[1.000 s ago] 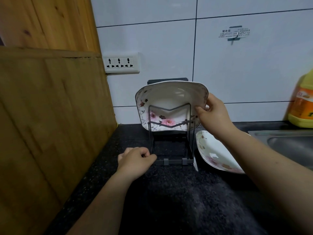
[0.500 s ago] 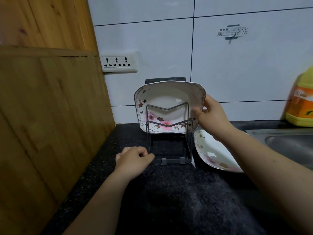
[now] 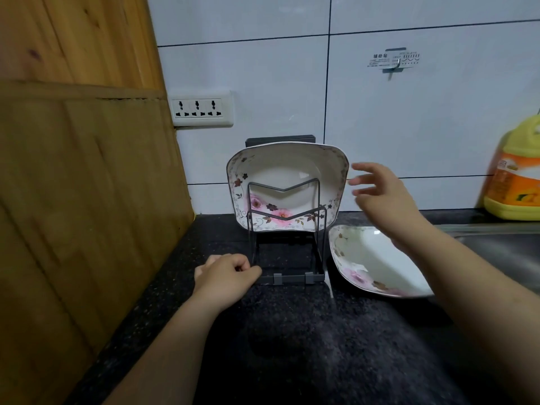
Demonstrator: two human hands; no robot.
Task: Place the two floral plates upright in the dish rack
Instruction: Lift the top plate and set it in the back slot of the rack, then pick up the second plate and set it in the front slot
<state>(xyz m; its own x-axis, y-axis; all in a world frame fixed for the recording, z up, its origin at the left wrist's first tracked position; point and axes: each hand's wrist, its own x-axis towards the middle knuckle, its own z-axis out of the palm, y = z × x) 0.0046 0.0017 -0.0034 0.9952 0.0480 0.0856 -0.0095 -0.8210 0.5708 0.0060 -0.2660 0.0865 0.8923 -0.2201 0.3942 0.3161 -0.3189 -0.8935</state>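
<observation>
one plate racked, one flat on the worktop

right hand (image 3: 382,197) raised just right of the upright plate, fingers spread apart, clear of the rim, blurred at the fingertips, grip empty. left hand (image 3: 226,277) low on the worktop (image 3: 163,293), fingers curled together into a loose fist, thumb tip touching the front left corner of the dish rack (image 3: 287,252); whether anything is pinched there, cannot tell.

first floral plate (image 3: 287,185) standing upright in the rack's rear slot, face toward the camera, pink flowers along its lower edge, two wire dividers crossing in front of it. front slots of the rack bare, dark tray base showing.

second floral plate (image 3: 371,258) lying face up on the dark worktop just right of the rack, partly under the right forearm, near the rack's edge without clearly touching it.

beyond: wooden board (image 3: 81,200) leaning along the left side, wall socket (image 3: 201,108) on the white tiles above the rack, adhesive hook (image 3: 394,61) higher to the right, yellow detergent bottle (image 3: 517,171) at the far right, steel sink (image 3: 505,252) edge below it. dark fuzzy mat (image 3: 306,346) nearest the camera.
</observation>
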